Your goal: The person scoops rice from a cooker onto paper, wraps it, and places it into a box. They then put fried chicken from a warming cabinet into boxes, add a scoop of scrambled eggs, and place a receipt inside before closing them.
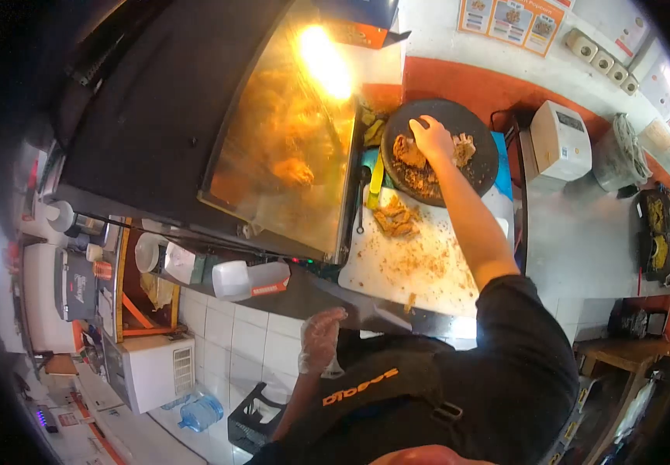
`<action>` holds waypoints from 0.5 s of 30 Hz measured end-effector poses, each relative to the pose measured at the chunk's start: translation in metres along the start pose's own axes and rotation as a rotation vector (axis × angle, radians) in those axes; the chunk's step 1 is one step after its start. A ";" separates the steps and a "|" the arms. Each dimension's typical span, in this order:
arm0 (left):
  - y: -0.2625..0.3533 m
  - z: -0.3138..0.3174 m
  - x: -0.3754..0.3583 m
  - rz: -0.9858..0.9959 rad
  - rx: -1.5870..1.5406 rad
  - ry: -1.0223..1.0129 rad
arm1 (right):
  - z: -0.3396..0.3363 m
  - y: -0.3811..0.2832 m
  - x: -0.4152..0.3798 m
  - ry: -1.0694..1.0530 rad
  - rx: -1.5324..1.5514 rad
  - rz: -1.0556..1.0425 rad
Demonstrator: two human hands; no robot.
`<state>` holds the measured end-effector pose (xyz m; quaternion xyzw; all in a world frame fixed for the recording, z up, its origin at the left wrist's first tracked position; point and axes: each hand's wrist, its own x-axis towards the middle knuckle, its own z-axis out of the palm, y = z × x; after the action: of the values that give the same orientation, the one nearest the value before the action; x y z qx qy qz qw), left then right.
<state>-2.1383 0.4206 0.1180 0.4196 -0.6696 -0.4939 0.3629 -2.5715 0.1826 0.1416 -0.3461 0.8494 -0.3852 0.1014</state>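
Observation:
My bare right hand (433,142) is over a round dark stone mortar (478,172), its fingers curled inward; whatever is under them is hidden. A piece of browned fried chicken (408,153) lies against the hand's left side, and a paler torn chicken piece (464,149) lies to its right. Brown crumbs cover the mortar's lower part. My left hand (320,339), in a clear plastic glove, is held near my body below the counter edge. Its fingers are stretched out and nothing shows in them.
On the crumb-covered white cutting board (443,263) lie more fried pieces (397,218). A yellow-handled utensil (376,180) and a dark spoon (362,198) lie beside it. A lit glass display case (273,155) stands left; a white printer (561,143) stands right.

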 end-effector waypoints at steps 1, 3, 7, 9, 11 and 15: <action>0.000 0.000 0.007 0.037 0.055 -0.029 | -0.006 -0.011 -0.009 0.053 0.088 0.007; 0.006 -0.003 0.005 0.048 0.118 -0.056 | 0.013 0.007 -0.045 0.005 0.103 -0.069; 0.015 0.006 0.007 -0.083 -0.159 0.078 | 0.004 0.001 -0.009 -0.206 -0.107 0.021; 0.012 0.004 0.011 -0.079 -0.091 0.040 | -0.016 -0.016 -0.027 -0.022 0.016 -0.016; 0.005 0.002 0.004 -0.145 -0.100 0.054 | 0.013 0.021 -0.049 -0.038 -0.030 -0.068; 0.027 -0.001 0.011 0.095 0.279 -0.011 | 0.004 0.016 -0.027 -0.050 0.017 0.023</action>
<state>-2.1470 0.4145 0.1456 0.4312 -0.7527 -0.3806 0.3204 -2.5581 0.2053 0.1245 -0.3449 0.8473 -0.3823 0.1302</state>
